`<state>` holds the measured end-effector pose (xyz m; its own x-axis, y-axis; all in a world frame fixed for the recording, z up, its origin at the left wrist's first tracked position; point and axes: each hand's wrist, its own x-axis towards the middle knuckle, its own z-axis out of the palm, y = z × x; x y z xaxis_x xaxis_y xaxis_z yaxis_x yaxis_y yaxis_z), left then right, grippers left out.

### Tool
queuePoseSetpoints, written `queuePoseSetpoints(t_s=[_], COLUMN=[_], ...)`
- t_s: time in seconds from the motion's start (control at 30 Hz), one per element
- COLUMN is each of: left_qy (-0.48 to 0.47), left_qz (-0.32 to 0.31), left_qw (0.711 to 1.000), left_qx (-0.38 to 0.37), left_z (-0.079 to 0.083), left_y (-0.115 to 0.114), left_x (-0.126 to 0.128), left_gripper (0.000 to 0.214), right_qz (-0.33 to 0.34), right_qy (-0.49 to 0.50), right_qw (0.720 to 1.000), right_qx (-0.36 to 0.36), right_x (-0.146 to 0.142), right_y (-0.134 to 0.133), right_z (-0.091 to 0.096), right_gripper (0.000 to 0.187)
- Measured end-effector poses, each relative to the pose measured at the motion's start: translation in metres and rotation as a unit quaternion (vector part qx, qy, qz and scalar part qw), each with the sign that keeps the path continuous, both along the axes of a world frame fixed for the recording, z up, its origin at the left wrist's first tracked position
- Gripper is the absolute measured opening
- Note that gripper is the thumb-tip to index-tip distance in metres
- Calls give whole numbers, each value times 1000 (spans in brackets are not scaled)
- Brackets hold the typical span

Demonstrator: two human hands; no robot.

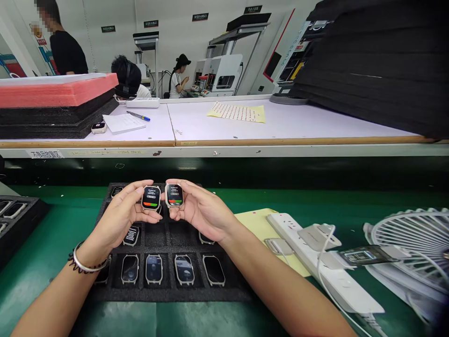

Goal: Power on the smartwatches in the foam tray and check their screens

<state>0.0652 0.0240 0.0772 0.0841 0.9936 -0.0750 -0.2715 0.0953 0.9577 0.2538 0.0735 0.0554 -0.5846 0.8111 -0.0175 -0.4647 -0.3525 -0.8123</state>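
My left hand (121, 213) grips a smartwatch case without a strap (151, 197) between thumb and fingers. Beside it, my right hand (199, 206) holds a second such smartwatch (174, 194). Both screens are lit, with white text, a grey button and a red and green bar at the bottom. The two watches are held side by side, a small gap apart, over a black foam tray (157, 296). In the tray's compartments lie several more watches, such as a dark-screened one (213, 270) in the front row; my hands and forearms hide part of it.
To the right are a white power strip (351, 288) with plugged chargers, a yellow sheet (257, 220) and a white fan (414, 243). Another foam tray (24, 224) stands at left. The shelf ahead (196, 126) bears stacked foam, a pen and a sticker sheet. Several people are beyond.
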Motion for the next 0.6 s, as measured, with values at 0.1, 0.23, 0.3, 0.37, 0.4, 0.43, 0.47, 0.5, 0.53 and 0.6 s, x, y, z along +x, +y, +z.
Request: queuePoseSetpoints(t_s=[0.1,0.23,0.3,0.37,0.4,0.43,0.47,0.5,0.53,0.6], left_qy=[23,29,12,-16,-30,-42,-51,-59,-64,-76], left_qz=[-16,-24,-33,-52,-64,-76,-89,-101,-115,-142], left_qw=[1000,999,999,997,996,995,993,992,990,986], left_qx=[2,-18,-35,-48,-51,-53,-53,-53,-53,-53], left_z=[4,6,8,12,14,17,20,23,26,31], left_y=[-3,-6,-8,-12,-15,-18,-22,-26,-30,-38], left_x=[-1,-2,-3,-4,-4,-5,-5,-6,-6,-5], left_gripper=[32,28,26,25,26,26,27,27,27,27], right_qz=[9,23,31,49,60,73,85,95,102,113], right_qy=[-15,-20,-15,-10,-8,-7,-7,-7,-7,-8], right_qw=[1000,999,999,998,998,997,996,995,995,993], right_qx=[14,29,32,30,27,24,20,17,14,10], right_x=[0,0,1,4,6,9,12,15,17,21], right_y=[-2,-4,-6,-11,-14,-18,-22,-25,-29,-35], right_z=[1,0,1,5,7,10,13,16,19,25], right_gripper=[27,26,26,29,30,30,31,31,31,32])
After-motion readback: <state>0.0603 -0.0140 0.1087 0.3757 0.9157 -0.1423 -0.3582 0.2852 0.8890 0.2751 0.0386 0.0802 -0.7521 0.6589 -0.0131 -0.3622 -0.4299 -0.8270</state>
